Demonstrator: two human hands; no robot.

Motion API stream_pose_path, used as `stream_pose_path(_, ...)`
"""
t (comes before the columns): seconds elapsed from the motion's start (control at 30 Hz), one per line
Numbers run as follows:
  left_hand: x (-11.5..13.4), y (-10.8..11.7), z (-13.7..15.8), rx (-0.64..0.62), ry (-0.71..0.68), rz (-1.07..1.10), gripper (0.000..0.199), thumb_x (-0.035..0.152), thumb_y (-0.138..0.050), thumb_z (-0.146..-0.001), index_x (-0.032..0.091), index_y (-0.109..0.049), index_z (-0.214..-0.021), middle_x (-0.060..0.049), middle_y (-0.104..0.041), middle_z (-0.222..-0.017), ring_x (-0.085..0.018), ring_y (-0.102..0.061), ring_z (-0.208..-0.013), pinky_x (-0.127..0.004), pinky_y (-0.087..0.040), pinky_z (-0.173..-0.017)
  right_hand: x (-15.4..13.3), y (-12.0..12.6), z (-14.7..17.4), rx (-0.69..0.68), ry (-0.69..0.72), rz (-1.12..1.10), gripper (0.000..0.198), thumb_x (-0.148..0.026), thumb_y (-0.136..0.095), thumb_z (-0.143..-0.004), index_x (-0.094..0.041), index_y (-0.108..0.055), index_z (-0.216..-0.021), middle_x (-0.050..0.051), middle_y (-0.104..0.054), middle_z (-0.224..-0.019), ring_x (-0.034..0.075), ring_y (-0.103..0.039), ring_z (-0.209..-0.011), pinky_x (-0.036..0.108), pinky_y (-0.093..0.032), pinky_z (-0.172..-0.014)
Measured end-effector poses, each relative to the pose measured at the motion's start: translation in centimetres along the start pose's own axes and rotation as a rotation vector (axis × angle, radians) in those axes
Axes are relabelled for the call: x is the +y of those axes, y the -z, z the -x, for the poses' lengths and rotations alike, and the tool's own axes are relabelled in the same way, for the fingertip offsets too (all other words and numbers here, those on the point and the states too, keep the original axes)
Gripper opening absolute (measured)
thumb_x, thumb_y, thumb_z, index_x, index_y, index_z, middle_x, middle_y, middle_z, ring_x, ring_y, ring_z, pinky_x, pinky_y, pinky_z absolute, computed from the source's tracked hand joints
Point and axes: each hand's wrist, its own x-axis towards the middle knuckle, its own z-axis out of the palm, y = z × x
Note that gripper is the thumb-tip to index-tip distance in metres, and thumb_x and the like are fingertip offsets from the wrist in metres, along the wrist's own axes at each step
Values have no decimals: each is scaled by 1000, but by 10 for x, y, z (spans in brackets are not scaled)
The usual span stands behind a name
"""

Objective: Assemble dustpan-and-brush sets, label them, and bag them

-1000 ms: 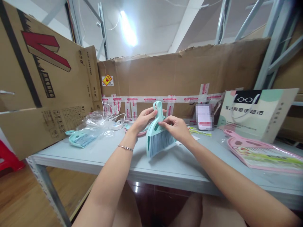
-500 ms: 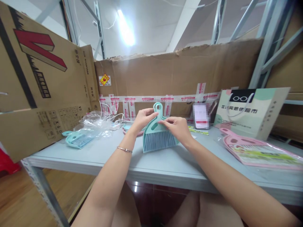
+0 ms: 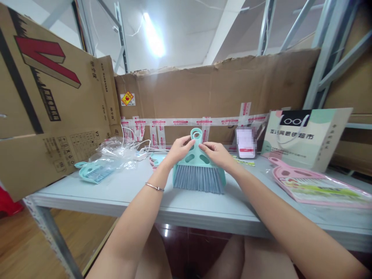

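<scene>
A mint-green hand brush (image 3: 199,179) with grey bristles stands upright over the table, its bristles pointing down. Behind it is a matching dustpan (image 3: 223,176), mostly covered by the brush, and their looped handles overlap at the top. My left hand (image 3: 180,150) pinches the left side of the two handles, thumb in front and fingers behind. From the right, my right hand (image 3: 215,155) grips the neck of the brush with thumb and bent fingers. The fingertips behind the dustpan are hidden.
On the left lie a smaller mint brush-and-pan set (image 3: 94,172), crumpled clear plastic (image 3: 113,153) and a white power strip (image 3: 141,155). Toward the right are a phone (image 3: 246,143), a paper bag (image 3: 299,143) and a wrapped pink dustpan set (image 3: 316,184). A cardboard wall (image 3: 186,93) closes the back.
The brush and dustpan have turned to face me more squarely, and the brush has shifted right and slightly down. My right hand has moved up along the neck toward the handles.
</scene>
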Motion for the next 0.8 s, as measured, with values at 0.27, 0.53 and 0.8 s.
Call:
stream_pose_path(0.27,-2,-4,6,-151,-30,-287,38,47,-62,-72,16,-58,-94,-1,-59,-79,-15,-52,-73,-25,-39,-64,0,-1,4,225,113,169,38,-50,-47,-79,-16,-63,-70,1,-61,-64,14,-51,-62,25,-38,-60)
stream_pose_path(0.53,-6,-5,4,-134,-159,-407,25,42,-46,-86,18,-51,-89,-1,-58,-78,-14,-52,-70,-24,-38,-65,-6,7,4,112,148,-149,38,-50,-60,-70,-17,-70,-86,4,-69,-82,20,-62,-84,29,-48,-75)
stream_pose_path(0.8,-3,-13,7,-83,-107,-618,21,36,-34,-92,19,-47,-86,-6,-60,-82,-20,-59,-76,-28,-39,-65,-3,5,2,189,47,-187,35,-47,-65,-66,-19,-74,-85,2,-71,-75,21,-65,-79,31,-51,-70)
